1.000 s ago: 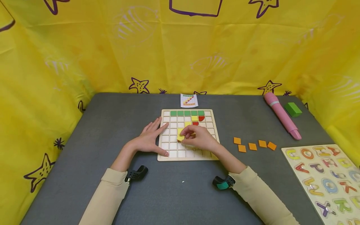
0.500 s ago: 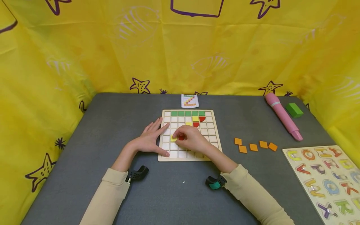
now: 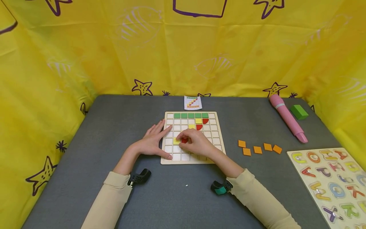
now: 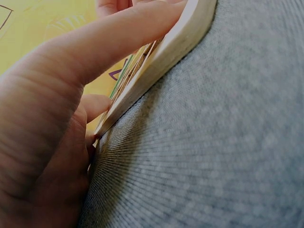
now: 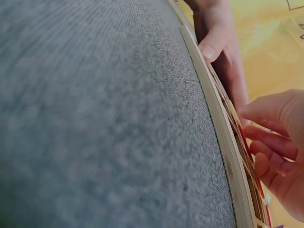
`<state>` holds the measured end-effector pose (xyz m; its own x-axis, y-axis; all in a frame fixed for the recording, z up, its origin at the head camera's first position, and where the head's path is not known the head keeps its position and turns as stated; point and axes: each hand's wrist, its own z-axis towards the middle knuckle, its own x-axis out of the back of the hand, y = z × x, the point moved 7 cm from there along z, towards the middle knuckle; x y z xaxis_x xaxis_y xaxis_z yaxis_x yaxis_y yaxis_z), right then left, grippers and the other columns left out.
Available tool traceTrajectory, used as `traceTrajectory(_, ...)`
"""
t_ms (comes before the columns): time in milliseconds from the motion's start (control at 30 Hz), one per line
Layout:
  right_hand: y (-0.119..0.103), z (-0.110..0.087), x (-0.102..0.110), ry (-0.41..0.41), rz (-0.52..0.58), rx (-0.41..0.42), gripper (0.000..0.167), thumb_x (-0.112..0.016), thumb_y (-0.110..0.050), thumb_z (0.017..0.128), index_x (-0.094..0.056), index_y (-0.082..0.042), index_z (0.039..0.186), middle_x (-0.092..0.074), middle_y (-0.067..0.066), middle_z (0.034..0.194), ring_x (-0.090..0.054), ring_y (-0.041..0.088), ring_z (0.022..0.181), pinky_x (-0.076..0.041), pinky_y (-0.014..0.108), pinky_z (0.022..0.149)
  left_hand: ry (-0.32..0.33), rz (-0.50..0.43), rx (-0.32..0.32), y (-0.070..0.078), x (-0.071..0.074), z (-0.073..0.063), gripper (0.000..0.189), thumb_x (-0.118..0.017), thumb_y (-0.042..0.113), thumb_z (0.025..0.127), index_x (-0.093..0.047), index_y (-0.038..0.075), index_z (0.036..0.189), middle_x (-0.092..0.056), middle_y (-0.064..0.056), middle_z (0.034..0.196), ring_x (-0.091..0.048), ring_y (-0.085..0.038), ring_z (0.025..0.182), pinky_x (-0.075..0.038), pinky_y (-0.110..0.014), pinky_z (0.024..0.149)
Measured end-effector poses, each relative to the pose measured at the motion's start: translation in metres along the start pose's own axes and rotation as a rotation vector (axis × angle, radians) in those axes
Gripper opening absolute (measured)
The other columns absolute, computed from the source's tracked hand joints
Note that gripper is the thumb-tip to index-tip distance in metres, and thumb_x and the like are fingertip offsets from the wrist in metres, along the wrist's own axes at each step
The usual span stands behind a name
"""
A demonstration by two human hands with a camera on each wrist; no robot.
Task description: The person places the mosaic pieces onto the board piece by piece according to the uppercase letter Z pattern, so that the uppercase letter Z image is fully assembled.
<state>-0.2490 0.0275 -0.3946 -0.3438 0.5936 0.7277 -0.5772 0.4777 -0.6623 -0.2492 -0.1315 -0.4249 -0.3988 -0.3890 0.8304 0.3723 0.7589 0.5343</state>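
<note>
In the head view, a wooden grid board (image 3: 220, 143) lies on the grey table, with green tiles (image 3: 191, 115) along its top row. Yellow square tiles and red quarter-round tiles (image 3: 199, 127) step diagonally down from there. My right hand (image 3: 195, 143) is over the board's middle, thumb and fingertips pinching a yellow square tile (image 3: 175, 141) at a cell in the lower left part. It hides part of the diagonal. My left hand (image 3: 150, 141) is spread at the board's left edge, its thumb (image 4: 137, 26) and fingertips resting on the rim.
A small pattern card (image 3: 193, 102) lies behind the board. Several loose orange square tiles (image 3: 257, 149) are to its right. Farther right are a pink microphone-shaped thing (image 3: 287, 117), a green block (image 3: 299, 112) and a letter puzzle board (image 3: 328, 184). Yellow cloth (image 3: 183, 57) encloses the table.
My right hand has moved left with the yellow square tile, from a tilted position over the grid to a cell farther left. My left hand stays in place.
</note>
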Motion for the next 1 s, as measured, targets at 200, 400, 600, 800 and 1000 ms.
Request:
traceTrajectory(200, 0.005, -0.009, 0.007, 0.032, 0.056, -0.018, 0.018, -0.072, -0.011, 0.088, -0.071, -0.01, 0.106, -0.066, 0.001, 0.093, -0.057, 0.018, 0.083, -0.048, 0.029, 0.073, -0.008, -0.006, 0.013, 0.001, -0.001, 0.001, 0.122, -0.079, 0.066, 0.066, -0.015, 0.018, 0.158, 0.011, -0.011, 0.162, 0.012, -0.026, 0.148, 0.003, -0.054, 0.115)
traceTrajectory(400, 0.015, -0.021, 0.018, 0.062, 0.157, -0.099, 0.016, -0.07, -0.011, 0.09, -0.072, -0.012, 0.105, -0.068, -0.005, 0.099, -0.057, 0.016, 0.093, -0.051, 0.032, 0.08, -0.007, -0.003, 0.012, 0.0, -0.001, 0.001, 0.123, -0.079, 0.066, 0.065, -0.014, 0.018, 0.158, 0.012, -0.012, 0.162, 0.011, -0.026, 0.148, 0.002, -0.054, 0.115)
traceTrajectory(600, 0.027, -0.036, 0.033, 0.086, 0.198, -0.158, 0.013, -0.07, -0.013, 0.091, -0.072, -0.009, 0.103, -0.067, -0.003, 0.097, -0.058, 0.017, 0.091, -0.052, 0.036, 0.081, 0.002, 0.004, 0.009, -0.001, -0.001, 0.001, 0.124, -0.079, 0.066, 0.065, -0.014, 0.017, 0.158, 0.011, -0.012, 0.162, 0.01, -0.027, 0.148, 0.001, -0.053, 0.115)
traceTrajectory(800, 0.048, -0.058, 0.055, 0.124, 0.081, -0.23, 0.012, -0.071, -0.014, 0.089, -0.072, -0.012, 0.101, -0.066, -0.003, 0.095, -0.057, 0.017, 0.089, -0.051, 0.035, 0.082, 0.002, 0.007, 0.007, -0.001, -0.002, 0.001, 0.124, -0.079, 0.067, 0.064, -0.014, 0.017, 0.158, 0.011, -0.012, 0.162, 0.01, -0.026, 0.148, 0.001, -0.053, 0.115)
traceTrajectory(1000, 0.064, -0.084, 0.087, 0.169, -0.059, -0.271, 0.016, -0.073, -0.013, 0.088, -0.071, -0.009, 0.103, -0.066, 0.004, 0.096, -0.057, 0.021, 0.085, -0.048, 0.037, 0.073, 0.004, -0.001, 0.009, -0.003, -0.002, 0.002, 0.125, -0.08, 0.066, 0.064, -0.014, 0.017, 0.158, 0.011, -0.013, 0.162, 0.01, -0.027, 0.148, 0.001, -0.054, 0.114)
